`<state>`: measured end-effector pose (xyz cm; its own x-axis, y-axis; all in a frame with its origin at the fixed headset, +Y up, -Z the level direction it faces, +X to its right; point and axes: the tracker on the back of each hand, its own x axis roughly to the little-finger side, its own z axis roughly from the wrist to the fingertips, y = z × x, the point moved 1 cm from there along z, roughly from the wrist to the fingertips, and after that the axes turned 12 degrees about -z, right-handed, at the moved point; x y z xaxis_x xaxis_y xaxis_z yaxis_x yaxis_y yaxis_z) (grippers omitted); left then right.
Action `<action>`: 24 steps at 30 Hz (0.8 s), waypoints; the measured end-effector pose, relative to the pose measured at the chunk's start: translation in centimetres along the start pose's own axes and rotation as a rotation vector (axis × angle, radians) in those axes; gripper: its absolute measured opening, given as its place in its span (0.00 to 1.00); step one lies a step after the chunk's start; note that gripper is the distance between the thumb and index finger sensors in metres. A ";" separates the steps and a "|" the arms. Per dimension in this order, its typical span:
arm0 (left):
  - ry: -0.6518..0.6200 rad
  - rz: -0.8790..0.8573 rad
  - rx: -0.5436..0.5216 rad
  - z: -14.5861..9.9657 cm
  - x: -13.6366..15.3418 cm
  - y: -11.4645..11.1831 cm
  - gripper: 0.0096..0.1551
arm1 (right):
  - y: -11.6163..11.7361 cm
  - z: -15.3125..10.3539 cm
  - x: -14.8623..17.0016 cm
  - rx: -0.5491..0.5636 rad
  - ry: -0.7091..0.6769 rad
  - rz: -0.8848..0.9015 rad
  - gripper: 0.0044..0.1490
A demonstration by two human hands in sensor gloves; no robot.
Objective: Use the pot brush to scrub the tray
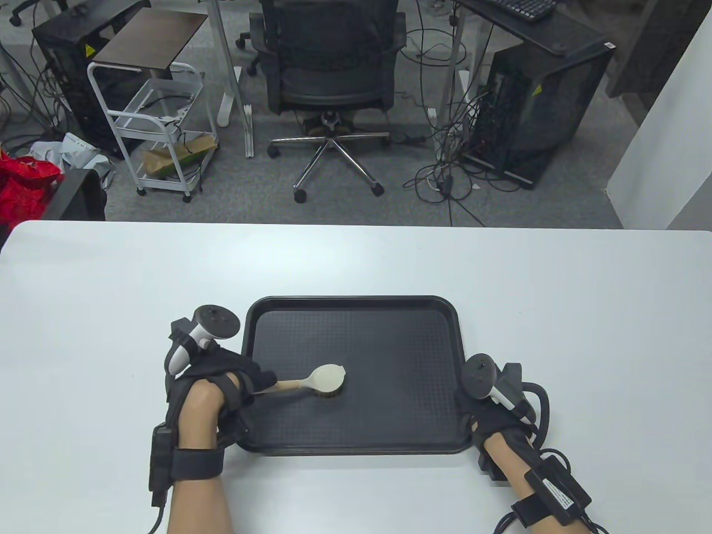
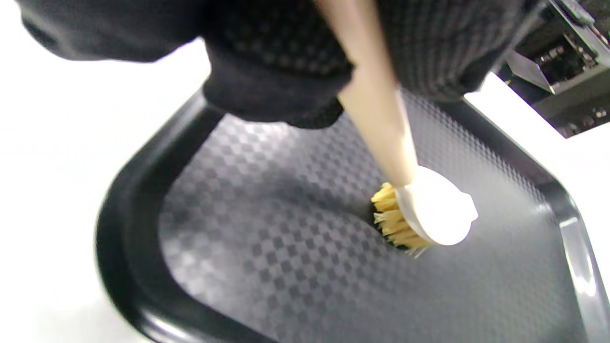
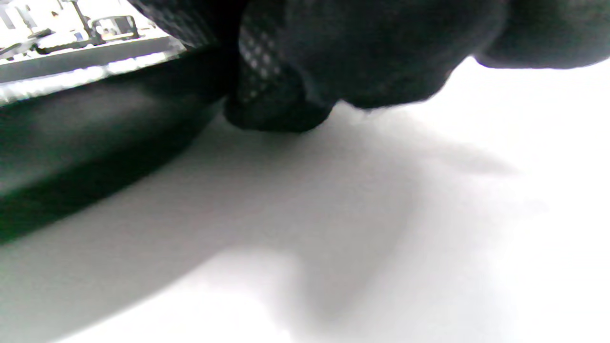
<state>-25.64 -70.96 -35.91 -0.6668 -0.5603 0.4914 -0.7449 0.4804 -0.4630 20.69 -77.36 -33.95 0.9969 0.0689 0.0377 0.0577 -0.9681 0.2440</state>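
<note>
A black textured tray (image 1: 356, 328) lies on the white table near its front edge. My left hand (image 1: 245, 384) grips the wooden handle of a pot brush (image 1: 325, 379). The brush's white head faces up and its yellow bristles press on the tray floor left of centre. The left wrist view shows the brush (image 2: 424, 209) bristles-down on the tray (image 2: 286, 247), with its handle running up into my gloved fingers (image 2: 276, 71). My right hand (image 1: 486, 409) rests at the tray's right rim near the front right corner. In the right wrist view its fingers (image 3: 286, 95) touch the tray's edge (image 3: 95, 143).
The white table (image 1: 111, 278) spreads wide around the tray on all sides. Beyond its far edge stand an office chair (image 1: 331, 72), a white cart (image 1: 161, 128) and computer towers on the floor.
</note>
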 end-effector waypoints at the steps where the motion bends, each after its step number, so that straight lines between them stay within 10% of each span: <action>1: -0.004 -0.028 0.008 0.0 0.6 0.4 0.34 | 0.0 0.0 0.0 0.000 0.000 -0.001 0.38; 24: 0.005 -0.255 -0.124 -3.5 7.6 6.0 0.32 | 0.0 0.0 0.0 -0.001 0.001 0.000 0.38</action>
<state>-35.25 -70.03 -32.37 -0.4573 -0.6706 0.5841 -0.8856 0.4032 -0.2305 20.68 -77.36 -33.98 0.9969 0.0693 0.0386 0.0578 -0.9677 0.2453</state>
